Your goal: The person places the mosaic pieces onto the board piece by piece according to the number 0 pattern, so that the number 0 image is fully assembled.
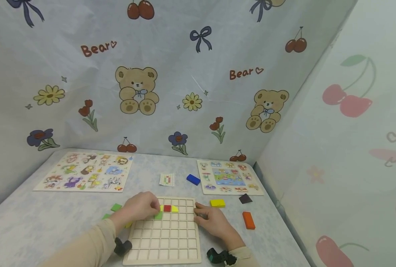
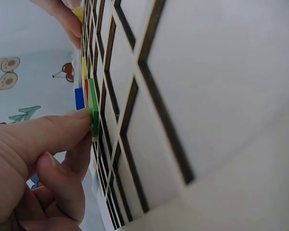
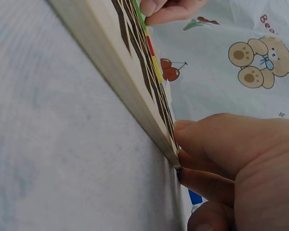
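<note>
A wooden grid board (image 1: 164, 243) lies on the table, divided into small square cells. My left hand (image 1: 140, 206) is over its upper left part, where thumb and index finger pinch a green tile (image 2: 93, 107) at the cells. Beside that tile, in the upper rows, sit a red square tile (image 1: 167, 208) and a yellow tile (image 1: 175, 209); another bit of yellow is partly hidden by my left fingertips. At the board's right edge my right hand (image 1: 214, 220) grips the rim, the thumb (image 3: 197, 132) on the upper side and fingers against the edge.
Green tiles (image 1: 116, 207) lie left of the board, partly behind my left arm. Rightward are a yellow block (image 1: 217, 203), a dark tile (image 1: 245, 198) and an orange block (image 1: 249, 220). Behind stand out a pattern card (image 1: 167, 180), a blue block (image 1: 193, 179) and two picture puzzle boards (image 1: 126, 174) (image 1: 204, 187).
</note>
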The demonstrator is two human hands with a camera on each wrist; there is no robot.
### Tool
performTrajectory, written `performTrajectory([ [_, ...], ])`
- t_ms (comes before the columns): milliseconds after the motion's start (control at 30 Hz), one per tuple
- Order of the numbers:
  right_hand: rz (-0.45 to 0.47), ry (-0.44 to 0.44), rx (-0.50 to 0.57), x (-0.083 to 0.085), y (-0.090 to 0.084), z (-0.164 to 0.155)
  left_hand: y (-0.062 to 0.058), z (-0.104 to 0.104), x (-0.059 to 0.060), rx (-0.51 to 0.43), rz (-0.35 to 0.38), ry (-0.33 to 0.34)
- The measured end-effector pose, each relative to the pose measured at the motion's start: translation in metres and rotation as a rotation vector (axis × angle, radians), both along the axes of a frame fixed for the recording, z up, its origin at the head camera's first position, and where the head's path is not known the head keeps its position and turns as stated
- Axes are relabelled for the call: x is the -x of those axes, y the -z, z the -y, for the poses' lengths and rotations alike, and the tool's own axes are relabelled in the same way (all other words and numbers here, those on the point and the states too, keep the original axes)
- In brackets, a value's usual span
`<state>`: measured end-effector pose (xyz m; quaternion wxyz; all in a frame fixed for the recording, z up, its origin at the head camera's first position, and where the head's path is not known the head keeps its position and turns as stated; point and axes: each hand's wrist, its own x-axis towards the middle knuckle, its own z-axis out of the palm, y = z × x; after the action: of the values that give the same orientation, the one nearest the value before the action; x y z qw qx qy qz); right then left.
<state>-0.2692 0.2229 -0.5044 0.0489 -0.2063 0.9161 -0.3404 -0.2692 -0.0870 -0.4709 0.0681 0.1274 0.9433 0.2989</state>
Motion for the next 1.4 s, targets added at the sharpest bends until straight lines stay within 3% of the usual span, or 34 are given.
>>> performTrajectory([
  [133, -0.001, -0.005, 0.007, 0.001, 0.001, -0.001, 0.0, -0.001, 0.0, 0.002, 0.0, 0.006],
  [267, 0.006, -0.005, 0.019, 0.001, 0.002, -0.001, -0.007, 0.005, -0.001, -0.019, 0.006, -0.04],
  [400, 0.008, -0.007, 0.026, 0.001, 0.001, -0.003, -0.022, 0.031, 0.003, -0.008, 0.022, -0.131],
  [533, 0.004, -0.009, 0.017, 0.001, 0.0, -0.002, -0.029, 0.065, 0.006, 0.037, 0.065, -0.176],
  [767, -0.005, -0.015, 0.007, 0.001, 0.0, -0.002, -0.017, 0.087, -0.005, 0.06, 0.152, -0.148],
  [1033, 0.01, -0.002, 0.017, 0.0, 0.003, -0.002, -0.006, 0.085, -0.011, 0.085, 0.127, -0.123],
  [1400, 0.003, -0.007, 0.012, 0.001, 0.003, -0.002, -0.007, 0.087, -0.015, 0.099, 0.141, -0.136],
])
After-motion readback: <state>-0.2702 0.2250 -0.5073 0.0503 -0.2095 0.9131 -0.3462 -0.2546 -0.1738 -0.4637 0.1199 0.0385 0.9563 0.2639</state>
